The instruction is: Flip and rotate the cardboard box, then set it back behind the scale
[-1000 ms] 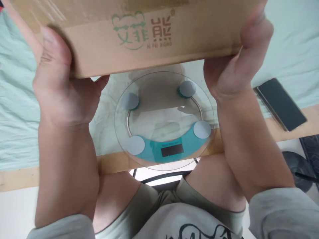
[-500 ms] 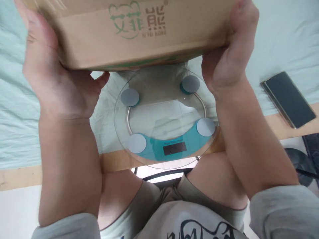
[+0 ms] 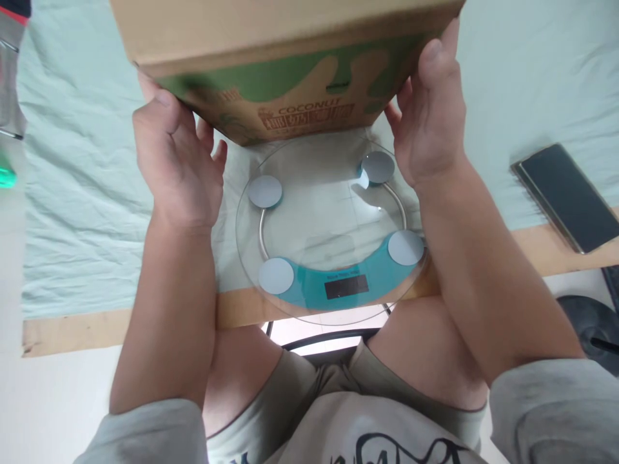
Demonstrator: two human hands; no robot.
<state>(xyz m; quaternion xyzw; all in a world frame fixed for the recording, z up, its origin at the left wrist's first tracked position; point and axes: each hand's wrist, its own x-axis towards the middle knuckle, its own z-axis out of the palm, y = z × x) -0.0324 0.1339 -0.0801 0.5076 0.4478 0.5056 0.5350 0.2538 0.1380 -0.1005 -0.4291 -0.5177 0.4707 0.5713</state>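
Between my two hands is a brown cardboard box (image 3: 300,96), tilted, with a green print and the word COCONUT on the face toward me. My left hand (image 3: 181,151) grips its left edge, thumb on the near side. On the right edge, my right hand (image 3: 430,119) holds it with the thumb up along the side. Just below the box lies a round glass bathroom scale (image 3: 333,287) with several grey discs, a teal panel and a dark display. Whether the box's far part touches anything is hidden.
A pale green cloth (image 3: 82,212) covers the table, whose wooden edge (image 3: 72,332) runs along the front. To the right lies a dark smartphone (image 3: 570,193). A black round base (image 3: 587,322) sits lower right, and a bright green object (image 3: 6,175) at the far left.
The box has tipped, so its green-printed face shows instead of the face with the bear logo. My left hand has moved right and turned; my right hand has shifted slightly left.
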